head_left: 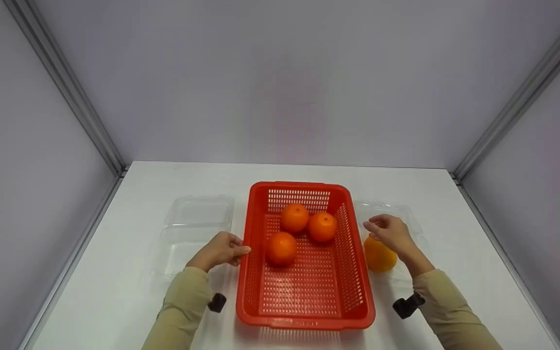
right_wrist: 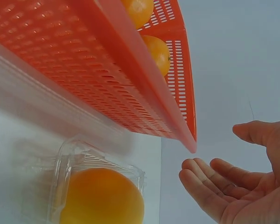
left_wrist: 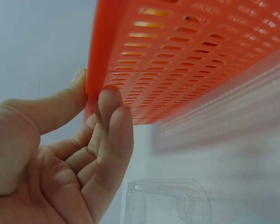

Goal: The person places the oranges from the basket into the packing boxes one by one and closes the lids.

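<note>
In the head view, a red perforated plastic basket (head_left: 304, 323) stands in the middle, with three oranges in it: one orange (head_left: 294, 218) at the back, a second (head_left: 323, 227) to its right, a third (head_left: 281, 249) nearer the left wall. My left hand (head_left: 221, 250) pinches the basket's left rim, thumb on one side and fingertips on the other in the left wrist view. Just off the right rim is my right hand (head_left: 391, 232), fingers loosely extended and holding nothing. Below it, a yellow-orange fruit (head_left: 380, 256) sits in a clear plastic clamshell box (right_wrist: 60, 163).
Left of the basket lies another clear clamshell box (head_left: 197, 211), its lid folded open. Both boxes and the basket are on a white table (head_left: 97, 296). Pale wall panels (head_left: 289, 97) enclose the table at the back and both sides.
</note>
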A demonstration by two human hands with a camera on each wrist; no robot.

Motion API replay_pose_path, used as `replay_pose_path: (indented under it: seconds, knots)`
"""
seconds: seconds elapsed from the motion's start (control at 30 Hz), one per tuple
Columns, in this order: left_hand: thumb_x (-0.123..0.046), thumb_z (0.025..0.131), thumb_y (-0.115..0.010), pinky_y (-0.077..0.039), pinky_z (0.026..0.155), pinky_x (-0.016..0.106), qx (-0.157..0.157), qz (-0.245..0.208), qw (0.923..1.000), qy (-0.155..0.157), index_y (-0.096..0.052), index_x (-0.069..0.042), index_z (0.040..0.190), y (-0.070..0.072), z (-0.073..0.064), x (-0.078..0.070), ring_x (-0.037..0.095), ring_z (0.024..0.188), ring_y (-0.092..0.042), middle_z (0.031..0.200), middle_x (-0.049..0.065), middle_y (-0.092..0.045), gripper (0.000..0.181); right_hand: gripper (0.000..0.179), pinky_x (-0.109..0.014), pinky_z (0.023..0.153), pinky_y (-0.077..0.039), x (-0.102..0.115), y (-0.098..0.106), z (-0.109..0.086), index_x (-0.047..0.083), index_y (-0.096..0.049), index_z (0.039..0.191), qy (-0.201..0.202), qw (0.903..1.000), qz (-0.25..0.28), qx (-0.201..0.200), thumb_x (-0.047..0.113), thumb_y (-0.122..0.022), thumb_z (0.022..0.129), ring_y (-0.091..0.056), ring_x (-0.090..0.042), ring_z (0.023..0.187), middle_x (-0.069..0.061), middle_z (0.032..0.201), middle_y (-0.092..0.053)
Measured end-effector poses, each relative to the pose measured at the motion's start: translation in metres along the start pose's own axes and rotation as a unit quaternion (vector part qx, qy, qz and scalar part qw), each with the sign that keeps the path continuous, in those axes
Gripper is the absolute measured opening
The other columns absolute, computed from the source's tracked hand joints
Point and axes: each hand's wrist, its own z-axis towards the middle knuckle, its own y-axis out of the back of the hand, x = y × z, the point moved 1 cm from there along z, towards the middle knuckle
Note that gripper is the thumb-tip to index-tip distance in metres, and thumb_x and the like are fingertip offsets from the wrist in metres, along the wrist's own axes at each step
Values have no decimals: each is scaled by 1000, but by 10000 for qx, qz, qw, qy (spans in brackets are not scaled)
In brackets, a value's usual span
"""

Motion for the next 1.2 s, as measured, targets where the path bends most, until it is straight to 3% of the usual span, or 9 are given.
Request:
replay_pose_path:
  seconds: [0.23, 0.53, 0.93, 1.1, 1.2]
  knots:
    - [-11, 93, -62, -58, 59, 24, -2, 5, 10000, -28, -60, 14, 105, 0, 0, -1, 7, 57, -58, 75, 8, -68, 28, 43, -34, 83, -60, 5, -5, 1, -11, -56, 121, 10, 10000, -10, 58, 25, -57, 97, -68, -19, 86, -30, 113, -63]
    - [-12, 93, -63, -58, 60, 24, -8, 54, 10000, -65, -62, 13, 103, 1, -2, -2, 7, 58, -59, 76, 10, -69, 27, 41, -28, 80, -60, 12, -9, 4, -9, -56, 121, 68, 9999, -26, 89, 23, -56, 97, -68, -21, 87, -28, 111, -64]
    - [-13, 93, -63, -61, 68, 33, -97, 101, 9998, 156, -61, 12, 107, 0, -2, -2, 8, 59, -59, 78, 10, -69, 29, 40, -21, 72, -56, 20, -15, 6, -9, -57, 121, 103, 9999, -32, 114, 23, -56, 97, -65, -14, 80, -27, 109, -65]
    - [-14, 93, -63, -61, 66, 31, -116, 100, 9997, 190, -62, 12, 106, 0, -3, -4, 8, 59, -60, 77, 9, -69, 29, 40, -30, 80, -59, 21, -19, 6, -9, -56, 121, 31, 9999, 48, 153, 23, -56, 97, -65, -13, 79, -25, 109, -66]
    - [-14, 93, -64, -61, 64, 30, -148, 94, 9996, 210, -61, 11, 105, -1, -3, -4, 9, 60, -60, 78, 11, -69, 29, 40, -29, 78, -59, 22, -22, 7, -10, -56, 120, 49, 9998, 135, 154, 21, -57, 96, -65, -10, 76, -25, 106, -67]
